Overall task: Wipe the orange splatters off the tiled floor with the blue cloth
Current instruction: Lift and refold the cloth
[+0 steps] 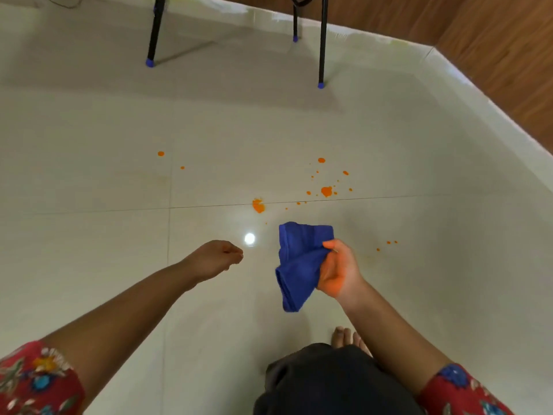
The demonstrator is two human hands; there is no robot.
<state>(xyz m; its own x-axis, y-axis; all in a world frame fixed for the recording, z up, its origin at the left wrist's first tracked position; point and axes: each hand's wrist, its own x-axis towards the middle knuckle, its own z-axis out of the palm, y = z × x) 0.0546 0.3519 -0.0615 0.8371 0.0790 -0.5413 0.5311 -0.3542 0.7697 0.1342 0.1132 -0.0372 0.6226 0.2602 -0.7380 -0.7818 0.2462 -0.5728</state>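
Note:
My right hand (339,269) grips the blue cloth (299,262), which hangs folded and crumpled above the floor; the palm is stained orange. My left hand (220,257) is held out to the left of the cloth, fingers curled loosely, holding nothing. Orange splatters mark the pale tiled floor (89,175): a large blot (258,205) on the grout line just beyond the cloth, another blot (326,191) with several small drops around it further right, two drops (161,153) at the far left, and a few specks (388,242) to the right of my right hand.
Black chair legs with blue caps (150,63) (321,85) stand at the far side of the floor. A wooden wall (493,55) with a white skirting runs along the right. My bare foot (347,336) shows below the cloth. A bright light reflection (249,238) sits between my hands.

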